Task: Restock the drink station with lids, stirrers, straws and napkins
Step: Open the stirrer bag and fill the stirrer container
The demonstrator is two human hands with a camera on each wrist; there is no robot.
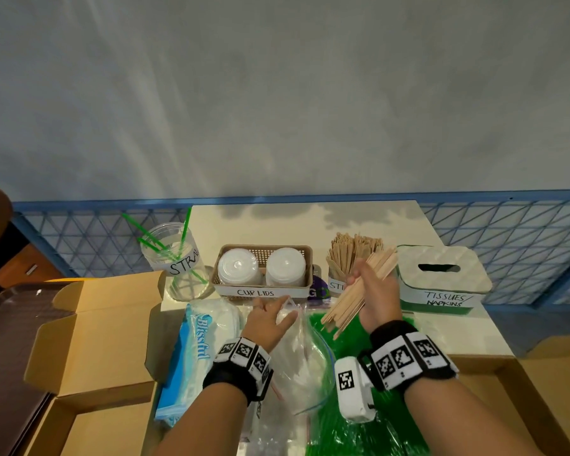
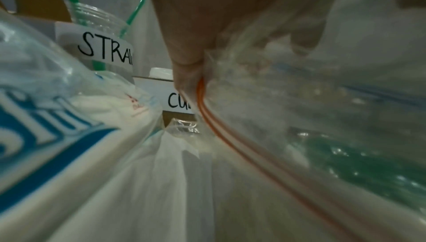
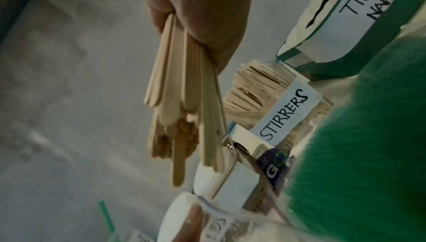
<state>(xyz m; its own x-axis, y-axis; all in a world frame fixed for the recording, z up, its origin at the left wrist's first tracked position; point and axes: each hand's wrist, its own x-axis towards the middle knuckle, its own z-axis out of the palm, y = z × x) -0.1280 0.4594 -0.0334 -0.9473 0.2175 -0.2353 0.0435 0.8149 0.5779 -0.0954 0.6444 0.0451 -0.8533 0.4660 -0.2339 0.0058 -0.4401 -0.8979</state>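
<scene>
A bundle of wooden stirrers (image 1: 359, 292) is gripped by the right hand (image 1: 374, 291) near the table's far edge; a clear bag (image 1: 297, 350) is pinched by the left hand (image 1: 269, 320).

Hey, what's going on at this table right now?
A person is restocking a drink station. Their right hand grips a bundle of wooden stirrers, lifted near the already well-filled stirrers jar. Their left hand pinches the edge of a clear zip bag. The straw jar holds only a few green straws.

In my right hand (image 1: 374, 291) the stirrers (image 1: 359, 296) are pale, matt wood; my left hand (image 1: 270, 319) pinches a glossy, crinkled clear plastic bag (image 1: 297, 360); the worktop (image 1: 458, 330) looks smooth.
</scene>
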